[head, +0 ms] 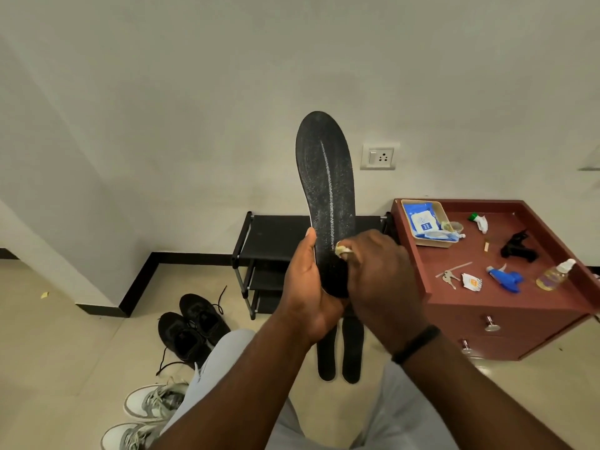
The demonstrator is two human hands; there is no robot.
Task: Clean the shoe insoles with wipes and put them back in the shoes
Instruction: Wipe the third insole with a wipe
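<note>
Black insole [326, 190]: held upright in front of the wall, toe end up, heel end down between both hands; a pale streak runs lengthwise down its face.
Left hand [308, 287]: fingers wrapped round the lower left edge and heel of the insole, thumb lying up along the edge.
Right hand [380, 274]: fingers curled round a small crumpled wipe [343, 250], pressing it against the insole's lower face; a black band sits on the wrist.
Two more insoles [339, 352]: black, flat on the floor side by side, directly below the hands, partly hidden by them.
Black shoes [191, 326]: a pair on the floor to the left of the floor insoles, laces loose.
Grey and white sneakers [146, 414]: a pair at the lower left, beside the person's leg.
Shoe rack [269, 241]: black, against the wall behind the held insole.
Red-brown cabinet [506, 306]: right of the rack, two drawer knobs visible.
Tray [428, 243]: on the cabinet's back left corner, holding a blue pack of wipes [422, 220].
Other cabinet items: keys [449, 277], a blue spray head [506, 279], a clear bottle [553, 276], a black object I cannot identify [518, 246].
</note>
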